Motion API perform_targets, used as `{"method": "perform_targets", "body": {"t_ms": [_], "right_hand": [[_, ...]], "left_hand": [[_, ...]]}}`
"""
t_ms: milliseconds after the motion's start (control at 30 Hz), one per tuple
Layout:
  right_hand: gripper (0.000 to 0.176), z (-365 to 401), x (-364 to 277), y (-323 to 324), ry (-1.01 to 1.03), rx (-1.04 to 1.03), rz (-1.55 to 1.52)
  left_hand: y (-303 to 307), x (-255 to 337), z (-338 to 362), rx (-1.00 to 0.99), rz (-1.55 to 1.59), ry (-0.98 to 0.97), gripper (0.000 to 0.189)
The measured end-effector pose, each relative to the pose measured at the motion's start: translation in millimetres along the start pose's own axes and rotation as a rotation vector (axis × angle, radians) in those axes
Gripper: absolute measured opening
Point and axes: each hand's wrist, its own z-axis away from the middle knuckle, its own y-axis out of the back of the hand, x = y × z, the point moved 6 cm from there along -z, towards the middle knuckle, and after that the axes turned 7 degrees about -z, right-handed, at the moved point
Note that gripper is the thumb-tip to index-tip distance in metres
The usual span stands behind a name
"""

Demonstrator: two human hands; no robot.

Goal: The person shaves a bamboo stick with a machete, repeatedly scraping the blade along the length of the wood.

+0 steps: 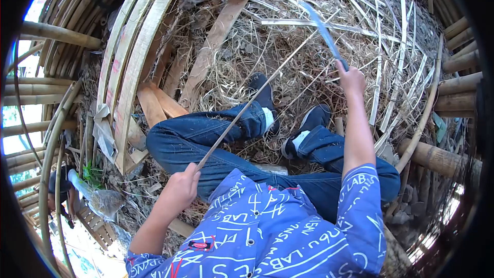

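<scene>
My left hand [182, 189] is closed around the near end of a long thin bamboo strip [232, 123]. The strip slants up and away across my bent leg, its far end above the litter near the blade. In my right hand [352, 80] is the handle of a long knife [323, 28], gripped in a closed fist. Its narrow blade points up and to the left, and overlaps the strip's far end in this view. Curly shavings [298, 46] lie thickly on the ground beneath both.
A slatted wooden crate [138, 62] lies at the left. Pale split strips [383, 72] are scattered to the right and far side. Bamboo pole walls [458, 81] surround the spot. My shoes [315, 117] rest among the shavings. Another person [60, 190] shows at the far left, beyond the poles.
</scene>
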Motion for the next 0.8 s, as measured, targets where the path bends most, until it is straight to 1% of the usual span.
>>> {"method": "perform_targets", "body": {"t_ms": [67,100,133,200,233,267,300,333,400,467,533,600,667,700,733,800], "right_hand": [[0.075,-19,35,5,-0.134,-0.063,-0.059],[0.073,-13,39,20,-0.161,-0.044,-0.069],[0.070,-10,45,28,-0.087,0.065,-0.051],[0.067,4,52,38,-0.039,0.101,-0.082],[0.067,16,47,47,-0.034,0.095,-0.080],[0.066,30,38,51,-0.011,0.041,-0.154],[0.065,42,29,50,0.005,-0.011,-0.231],[0.063,52,17,48,0.058,0.000,-0.235],[0.060,83,-20,48,0.133,-0.048,-0.367],[0.058,115,-48,26,0.152,-0.251,-0.451],[0.056,158,-80,15,0.238,-0.399,-0.565],[0.058,194,-108,11,0.285,-0.559,-0.595],[0.060,216,-127,2,0.442,-0.574,-0.539],[0.064,226,-134,-3,0.472,-0.637,-0.483],[0.058,233,-141,-6,0.550,-0.609,-0.416],[0.061,241,-147,-12,0.612,-0.587,-0.372]], "left_hand": [[3,-5,8,-0.038,0.017,0.060,0.013],[7,-2,7,-0.033,0.017,0.063,0.013],[9,4,7,-0.032,0.016,0.068,0.013],[4,7,3,-0.036,0.023,0.084,0.013],[-2,6,-2,-0.038,0.078,0.055,0.013],[-5,7,-8,-0.041,0.129,0.022,0.014],[-7,9,-12,-0.077,0.130,0.042,0.014],[-8,11,-16,-0.084,0.121,0.038,0.014],[-12,12,-26,-0.078,0.178,0.016,0.016],[-21,8,-31,-0.092,0.218,0.006,0.016],[-30,4,-37,-0.098,0.263,-0.002,0.017],[-43,1,-38,-0.165,0.443,0.024,0.019],[-49,-2,-39,-0.192,0.472,0.034,0.020],[-51,-1,-40,-0.217,0.505,0.034,0.020],[-50,0,-41,-0.221,0.501,0.035,0.020],[-56,0,-41,-0.290,0.663,0.167,0.019]]}}
